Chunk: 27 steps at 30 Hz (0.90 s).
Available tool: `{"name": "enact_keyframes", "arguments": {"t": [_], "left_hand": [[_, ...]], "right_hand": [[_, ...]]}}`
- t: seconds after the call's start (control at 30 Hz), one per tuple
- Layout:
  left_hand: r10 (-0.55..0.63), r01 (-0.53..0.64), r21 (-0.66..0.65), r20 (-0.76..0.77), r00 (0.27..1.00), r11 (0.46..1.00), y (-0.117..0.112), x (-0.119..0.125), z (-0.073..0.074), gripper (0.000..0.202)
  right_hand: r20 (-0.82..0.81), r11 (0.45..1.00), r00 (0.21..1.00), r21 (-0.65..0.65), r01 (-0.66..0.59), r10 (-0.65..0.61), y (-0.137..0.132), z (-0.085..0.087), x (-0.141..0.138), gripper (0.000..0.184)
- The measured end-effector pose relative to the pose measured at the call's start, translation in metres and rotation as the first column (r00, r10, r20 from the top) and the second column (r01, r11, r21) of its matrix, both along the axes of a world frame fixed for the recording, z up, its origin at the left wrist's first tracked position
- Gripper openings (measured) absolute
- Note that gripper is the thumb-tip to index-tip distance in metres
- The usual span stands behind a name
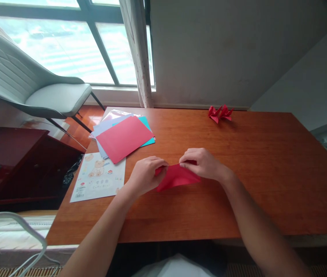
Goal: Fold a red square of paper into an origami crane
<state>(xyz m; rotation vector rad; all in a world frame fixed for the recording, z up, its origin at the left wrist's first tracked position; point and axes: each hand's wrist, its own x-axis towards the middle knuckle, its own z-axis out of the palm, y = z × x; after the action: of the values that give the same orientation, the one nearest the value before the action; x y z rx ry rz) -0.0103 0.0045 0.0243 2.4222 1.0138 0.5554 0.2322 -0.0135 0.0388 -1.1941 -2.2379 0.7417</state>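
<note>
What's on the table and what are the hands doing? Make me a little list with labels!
left hand: pinches the red paper at its left end
right hand: pinches the same paper's top edge
paper: folded, close over the wooden table
left side: stack of coloured sheets, red on top; bear-printed sheet
far edge: folded red paper figures

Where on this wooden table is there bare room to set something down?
Right of the right hand the brown wooden table is bare, up to the small red folded-paper figures at the back. The left end is crowded: fanned coloured paper sheets and a printed white sheet.
</note>
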Motion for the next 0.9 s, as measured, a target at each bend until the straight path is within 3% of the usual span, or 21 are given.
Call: {"name": "enact_keyframes", "arguments": {"t": [0.23, 0.4, 0.57, 0.67, 0.8, 0.9], "left_hand": [[0.078, -0.076, -0.035, 0.083, 0.993, 0.997, 0.007, -0.009, 0.003, 0.017], [0.102, -0.103, 0.027, 0.040, 0.994, 0.994, 0.001, -0.002, 0.001, 0.019], [0.049, -0.051, 0.052, 0.037, 0.998, 0.997, -0.003, 0.006, 0.001, 0.017], [0.148, -0.154, 0.044, 0.123, 0.981, 0.987, 0.001, 0.000, 0.001, 0.016], [0.337, -0.359, 0.064, 0.228, 0.913, 0.931, 0.009, -0.012, 0.004, 0.014], [0.334, -0.358, 0.067, 0.234, 0.913, 0.931, 0.009, -0.014, 0.006, 0.015]], "right_hand": [[-0.009, 0.997, 0.998, -0.057, 0.060, -0.061, 0.004, 0.009, 0.025, 0.014], [0.138, 0.995, 0.986, 0.011, 0.098, -0.098, 0.002, 0.003, 0.012, 0.013], [0.168, 0.995, 0.986, 0.093, -0.030, 0.014, 0.000, -0.001, -0.005, 0.016], [0.118, 0.997, 0.992, 0.067, 0.026, -0.033, 0.002, 0.000, 0.004, 0.017], [0.010, 0.987, 0.988, 0.062, 0.150, -0.151, 0.006, 0.003, 0.027, 0.013], [-0.047, 0.968, 0.975, 0.121, 0.219, -0.215, 0.008, 0.005, 0.032, 0.012]]}}
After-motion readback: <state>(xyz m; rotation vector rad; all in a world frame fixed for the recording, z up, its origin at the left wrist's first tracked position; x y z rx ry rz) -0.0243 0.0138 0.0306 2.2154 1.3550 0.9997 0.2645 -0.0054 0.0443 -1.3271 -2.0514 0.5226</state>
